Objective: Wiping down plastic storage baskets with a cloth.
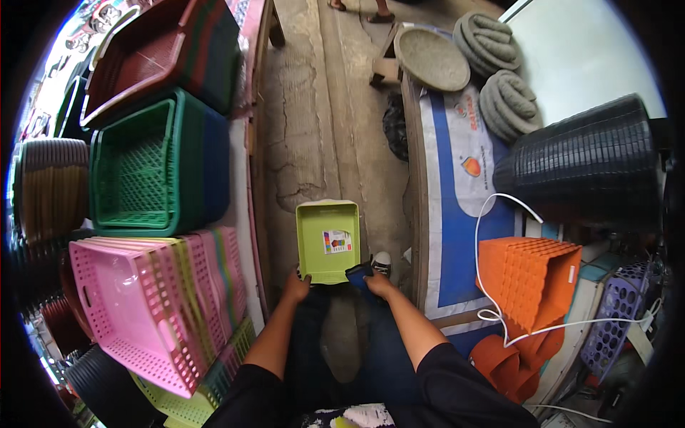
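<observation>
A shallow lime-green plastic tray [313, 224] is held out over the walkway, its inside facing me. Printed paper with coloured patches, a label [337, 242], lies on its bottom. My left hand [297, 285] grips the tray's near left corner, with the thumb over the rim. In my right hand [378, 282] is a dark blue cloth [357, 272], bunched against the near right corner of the tray. The fingers under the cloth are hidden.
Left stand stacks of pink baskets [118, 299], green crates [134, 160] and red crates [139, 59]. To the right, a tarp-covered table [455, 267] bears stone mortars [487, 43], black baskets [583, 155], orange pots [524, 278] and a white cord [478, 257]. Another person's feet [381, 17] show ahead.
</observation>
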`<state>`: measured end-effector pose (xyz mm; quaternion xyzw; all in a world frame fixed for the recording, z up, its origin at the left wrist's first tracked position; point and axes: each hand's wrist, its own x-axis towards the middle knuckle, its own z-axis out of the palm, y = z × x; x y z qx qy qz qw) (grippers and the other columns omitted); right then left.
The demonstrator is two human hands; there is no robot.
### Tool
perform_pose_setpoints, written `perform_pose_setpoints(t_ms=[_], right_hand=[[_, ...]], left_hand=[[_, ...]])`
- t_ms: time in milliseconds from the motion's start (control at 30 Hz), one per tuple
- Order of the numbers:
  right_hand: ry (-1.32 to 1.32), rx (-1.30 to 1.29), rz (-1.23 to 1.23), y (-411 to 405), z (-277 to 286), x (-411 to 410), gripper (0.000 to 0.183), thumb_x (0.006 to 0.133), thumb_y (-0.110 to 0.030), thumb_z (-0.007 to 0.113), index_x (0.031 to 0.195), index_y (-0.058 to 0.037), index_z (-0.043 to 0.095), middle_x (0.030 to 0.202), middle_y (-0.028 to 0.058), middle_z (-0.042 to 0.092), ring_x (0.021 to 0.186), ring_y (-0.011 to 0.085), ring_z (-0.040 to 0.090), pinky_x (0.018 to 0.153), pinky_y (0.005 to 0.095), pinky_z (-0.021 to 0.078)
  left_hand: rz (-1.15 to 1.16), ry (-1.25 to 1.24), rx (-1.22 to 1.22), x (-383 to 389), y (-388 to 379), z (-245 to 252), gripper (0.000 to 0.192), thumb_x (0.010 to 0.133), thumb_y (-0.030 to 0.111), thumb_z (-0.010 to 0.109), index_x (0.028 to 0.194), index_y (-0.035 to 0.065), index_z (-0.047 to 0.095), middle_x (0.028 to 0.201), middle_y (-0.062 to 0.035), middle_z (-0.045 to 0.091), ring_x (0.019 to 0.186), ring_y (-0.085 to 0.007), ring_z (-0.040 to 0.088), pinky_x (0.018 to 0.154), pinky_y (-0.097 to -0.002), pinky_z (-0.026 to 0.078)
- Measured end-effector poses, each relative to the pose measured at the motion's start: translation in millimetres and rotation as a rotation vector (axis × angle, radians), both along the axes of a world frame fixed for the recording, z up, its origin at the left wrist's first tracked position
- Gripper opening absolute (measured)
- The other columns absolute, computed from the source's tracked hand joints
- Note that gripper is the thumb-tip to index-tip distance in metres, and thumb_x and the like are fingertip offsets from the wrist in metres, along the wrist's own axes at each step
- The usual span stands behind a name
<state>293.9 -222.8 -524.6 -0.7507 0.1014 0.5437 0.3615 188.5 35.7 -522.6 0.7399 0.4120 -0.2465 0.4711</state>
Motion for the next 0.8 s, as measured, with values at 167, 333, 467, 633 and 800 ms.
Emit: perform_pose_setpoints(t_ms=[167,333,467,633,800], right_hand=[[0.038,0.028,-0.123,2.3,-58.5,-5.3,0.049,0.095,-0.021,0.054,0.137,0.0016,0.045,0.13,0.0211,0.057,0.118,0.0291,0.055,0.101,0.0363,0.0408],[0.003,-0.024,-0.19,30.6,-61.5,-20.5,0.056,0.093,-0.025,0.058,0.136,0.0055,0.039,0.134,0.0275,0.049,0.127,0.0371,0.047,0.107,0.0403,0.0354],[-0.173,-0.221,-0.158,19.7,-83.5,-22.1,0.057,0.094,-0.034,0.058,0.132,0.0058,0.044,0.132,0.0307,0.047,0.126,0.0407,0.044,0.106,0.0434,0.0359],[-0.203,-0.221,-0.126,27.4,-68.5,-21.3,0.055,0.094,-0.031,0.057,0.129,0.0057,0.037,0.129,0.0333,0.047,0.123,0.0458,0.045,0.103,0.0455,0.0383],[-0.283,-0.261,-0.072,37.7,-17.2,-5.3,0.047,0.093,-0.03,0.055,0.121,0.0035,0.037,0.114,0.0349,0.057,0.108,0.0479,0.057,0.092,0.0506,0.0441]], left_hand=[[-0.116,0.09,0.17,9.2,-10.9,-71.0,0.064,0.085,0.017,0.065,0.14,-0.0007,0.038,0.126,-0.0294,0.055,0.12,-0.0407,0.053,0.103,-0.0437,0.041],[0.041,0.179,0.148,-0.4,-8.4,-61.4,0.05,0.084,0.014,0.064,0.128,-0.0005,0.047,0.121,-0.0278,0.058,0.114,-0.0415,0.056,0.098,-0.0458,0.044],[0.077,0.02,0.133,12.1,-19.0,-61.3,0.039,0.084,0.013,0.064,0.119,0.0011,0.05,0.116,-0.0247,0.061,0.109,-0.0408,0.059,0.094,-0.046,0.045],[-0.038,0.063,0.216,6.1,-6.1,-60.6,0.033,0.082,0.012,0.068,0.109,0.0022,0.051,0.107,-0.0209,0.064,0.102,-0.0368,0.062,0.088,-0.0428,0.048],[-0.059,0.057,0.22,18.0,8.9,-28.3,0.03,0.077,0.014,0.073,0.097,0.003,0.053,0.09,-0.0167,0.065,0.087,-0.0345,0.065,0.077,-0.0423,0.05]])
